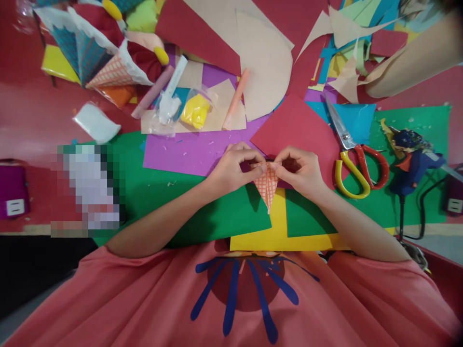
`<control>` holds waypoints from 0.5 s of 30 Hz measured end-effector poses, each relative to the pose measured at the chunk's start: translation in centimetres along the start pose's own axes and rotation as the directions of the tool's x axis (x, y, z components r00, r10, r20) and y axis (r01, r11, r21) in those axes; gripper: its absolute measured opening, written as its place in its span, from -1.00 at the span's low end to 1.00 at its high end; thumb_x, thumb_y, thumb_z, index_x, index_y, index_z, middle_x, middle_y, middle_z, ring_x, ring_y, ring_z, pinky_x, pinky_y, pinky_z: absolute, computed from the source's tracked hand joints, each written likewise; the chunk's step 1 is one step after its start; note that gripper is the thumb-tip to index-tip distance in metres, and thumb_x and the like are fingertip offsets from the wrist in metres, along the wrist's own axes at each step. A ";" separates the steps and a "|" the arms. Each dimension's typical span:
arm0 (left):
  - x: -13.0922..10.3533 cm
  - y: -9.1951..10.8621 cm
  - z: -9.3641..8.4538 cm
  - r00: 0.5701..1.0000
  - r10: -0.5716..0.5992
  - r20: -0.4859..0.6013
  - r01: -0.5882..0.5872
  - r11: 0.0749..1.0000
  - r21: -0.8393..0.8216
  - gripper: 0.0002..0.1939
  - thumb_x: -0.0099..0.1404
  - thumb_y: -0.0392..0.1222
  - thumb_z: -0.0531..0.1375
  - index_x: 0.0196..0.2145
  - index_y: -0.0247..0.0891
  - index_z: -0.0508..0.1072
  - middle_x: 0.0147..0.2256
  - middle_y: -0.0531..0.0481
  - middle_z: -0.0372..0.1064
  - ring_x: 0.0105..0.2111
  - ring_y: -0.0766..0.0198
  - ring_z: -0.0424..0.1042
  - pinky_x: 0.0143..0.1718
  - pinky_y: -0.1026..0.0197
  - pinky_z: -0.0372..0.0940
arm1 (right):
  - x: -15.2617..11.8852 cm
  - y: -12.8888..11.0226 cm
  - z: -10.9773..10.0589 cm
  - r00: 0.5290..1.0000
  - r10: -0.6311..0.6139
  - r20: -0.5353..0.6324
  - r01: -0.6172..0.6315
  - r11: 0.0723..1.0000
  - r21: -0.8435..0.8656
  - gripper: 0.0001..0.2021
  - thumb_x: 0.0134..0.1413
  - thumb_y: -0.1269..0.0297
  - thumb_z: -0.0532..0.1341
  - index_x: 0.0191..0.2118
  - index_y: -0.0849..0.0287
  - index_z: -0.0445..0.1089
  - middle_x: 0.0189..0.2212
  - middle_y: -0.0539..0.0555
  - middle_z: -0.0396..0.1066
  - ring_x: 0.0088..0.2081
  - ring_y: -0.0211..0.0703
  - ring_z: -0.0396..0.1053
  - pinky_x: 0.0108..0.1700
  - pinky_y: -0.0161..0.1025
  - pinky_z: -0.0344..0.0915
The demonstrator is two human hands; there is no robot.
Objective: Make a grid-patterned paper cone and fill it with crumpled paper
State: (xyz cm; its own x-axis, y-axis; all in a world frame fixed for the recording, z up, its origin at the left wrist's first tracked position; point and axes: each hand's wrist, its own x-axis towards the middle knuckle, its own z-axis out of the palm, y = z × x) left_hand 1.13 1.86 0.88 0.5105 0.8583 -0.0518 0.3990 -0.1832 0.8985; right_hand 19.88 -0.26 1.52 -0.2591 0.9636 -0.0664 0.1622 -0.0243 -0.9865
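Note:
A small orange-and-white checked cone (266, 188) hangs point down between my two hands, over the green and yellow sheets. My left hand (238, 166) pinches its upper left edge between thumb and fingers. On the other side, my right hand (299, 171) pinches the upper right edge. The cone's rim is partly hidden by the fingertips. Just behind the hands lie a purple sheet (181, 152) and a red sheet (292, 125).
Scissors (346, 140) with yellow and red handles and a blue glue gun (408, 173) with a cord lie right. Larger checked cones (115, 70), clay packets (195, 111) and a peach stick (236, 99) sit back left. Paper scraps (347, 72) spread back right.

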 end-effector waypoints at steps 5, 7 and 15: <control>0.0 0.0 0.0 1.000 -0.005 -0.002 0.005 1.000 0.010 -0.87 0.19 -0.14 0.19 -0.43 -0.22 0.48 -0.45 0.07 0.43 -0.33 0.28 0.34 -0.10 0.12 0.20 | 0.0 0.1 0.1 1.000 0.007 0.016 -0.007 1.000 0.026 -0.69 0.03 0.04 0.30 -0.49 0.16 0.30 -0.59 -0.07 0.28 -0.55 -0.38 0.23 -0.53 -0.38 0.20; -0.1 0.0 0.0 1.000 0.002 -0.025 -0.002 1.000 0.014 -0.86 0.20 -0.14 0.19 -0.45 -0.22 0.46 -0.47 0.08 0.41 -0.34 0.28 0.33 -0.12 0.12 0.20 | 0.1 0.3 0.2 1.000 -0.001 0.000 0.001 0.998 0.058 -0.73 0.03 0.06 0.31 -0.40 0.16 0.34 -0.49 -0.04 0.34 -0.49 -0.36 0.29 -0.48 -0.37 0.25; -0.3 -0.1 -0.3 0.946 0.012 -0.324 0.013 0.997 0.075 -0.83 0.27 -0.15 0.15 -0.48 -0.18 0.35 -0.49 0.09 0.35 -0.34 0.27 0.29 -0.19 0.12 0.21 | -0.2 0.8 0.2 0.986 -0.159 -0.049 0.152 0.981 -0.121 -0.57 0.03 0.07 0.32 0.01 0.00 0.27 0.06 0.14 0.21 -0.29 -0.23 0.40 -0.37 -0.23 0.41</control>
State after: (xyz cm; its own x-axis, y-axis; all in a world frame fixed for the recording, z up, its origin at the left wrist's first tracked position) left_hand 0.68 1.80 0.94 0.2407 0.9651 0.1032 0.4614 -0.2073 0.8627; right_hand 19.89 -0.57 0.73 -0.2342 0.9672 0.0988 0.2349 0.1549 -0.9596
